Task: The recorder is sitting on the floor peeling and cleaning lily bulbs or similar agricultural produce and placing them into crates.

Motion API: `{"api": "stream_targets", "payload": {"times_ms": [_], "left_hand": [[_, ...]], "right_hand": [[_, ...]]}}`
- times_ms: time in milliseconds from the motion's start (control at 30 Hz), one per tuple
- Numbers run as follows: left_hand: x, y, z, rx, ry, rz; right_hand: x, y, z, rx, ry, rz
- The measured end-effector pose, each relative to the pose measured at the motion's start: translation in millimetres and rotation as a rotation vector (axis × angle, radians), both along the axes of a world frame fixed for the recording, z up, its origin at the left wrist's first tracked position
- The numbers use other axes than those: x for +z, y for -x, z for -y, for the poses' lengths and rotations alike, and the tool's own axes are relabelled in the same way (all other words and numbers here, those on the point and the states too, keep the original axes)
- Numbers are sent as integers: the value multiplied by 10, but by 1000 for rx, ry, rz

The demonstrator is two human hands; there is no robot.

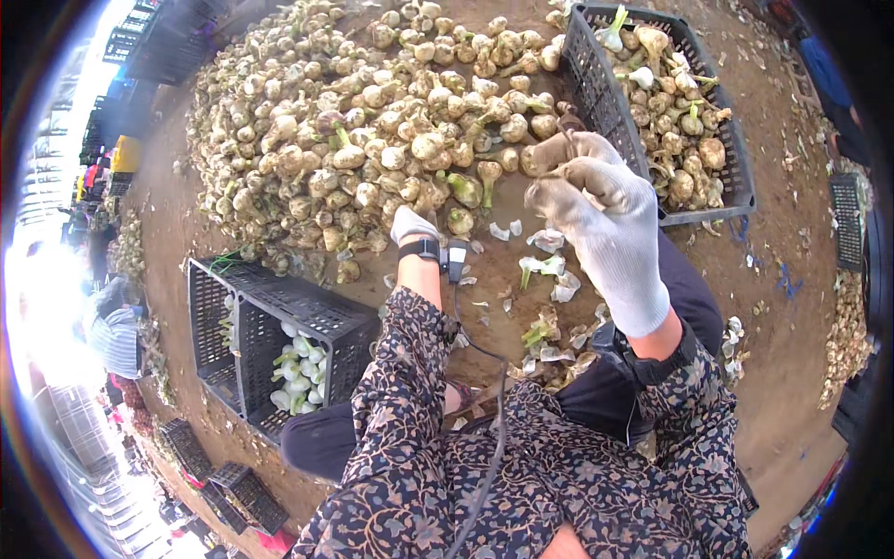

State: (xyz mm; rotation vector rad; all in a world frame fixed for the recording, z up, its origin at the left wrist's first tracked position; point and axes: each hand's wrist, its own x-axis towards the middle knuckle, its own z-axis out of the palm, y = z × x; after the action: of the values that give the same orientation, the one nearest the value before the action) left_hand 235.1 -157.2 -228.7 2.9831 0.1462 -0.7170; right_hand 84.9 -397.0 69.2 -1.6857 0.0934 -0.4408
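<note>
My left hand (414, 224), in a white glove with a black strap at the wrist, reaches into the near edge of a large heap of garlic bulbs (346, 154). Its fingers blend in with the bulbs, so their grip cannot be made out. My right hand (601, 200), in a white glove soiled tan at the fingers, is raised beside the black crate (605, 88) at the upper right. Those fingers are curled and closed; whatever they hold is hidden. Dirty garlic bulbs with stubs of stem fill that crate.
Left of my legs lies another black crate (307, 296) with peeled white garlic bulbs (300, 373) in it. Papery garlic skins (564, 286) litter the ground between my legs. A cable (500, 401) runs from my left wrist. Another person (116, 331) is at the far left.
</note>
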Motion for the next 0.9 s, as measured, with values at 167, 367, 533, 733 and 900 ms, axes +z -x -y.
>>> {"api": "stream_targets", "payload": {"times_ms": [167,367,533,733,900], "left_hand": [[344,574,-365,940,1061,167],[1418,1197,-601,777,1580,281],[2067,1758,-551,535,1786,319],[2239,2472,-503,193,1793,441],[2181,2652,-963,498,2028,252]], "right_hand": [[-163,-41,-50,9,257,-48],[-794,17,-695,341,495,-71],[-945,298,-1170,460,-117,-317],[-803,866,-1681,425,-313,-282],[-546,1078,-1547,480,-221,-430]]}}
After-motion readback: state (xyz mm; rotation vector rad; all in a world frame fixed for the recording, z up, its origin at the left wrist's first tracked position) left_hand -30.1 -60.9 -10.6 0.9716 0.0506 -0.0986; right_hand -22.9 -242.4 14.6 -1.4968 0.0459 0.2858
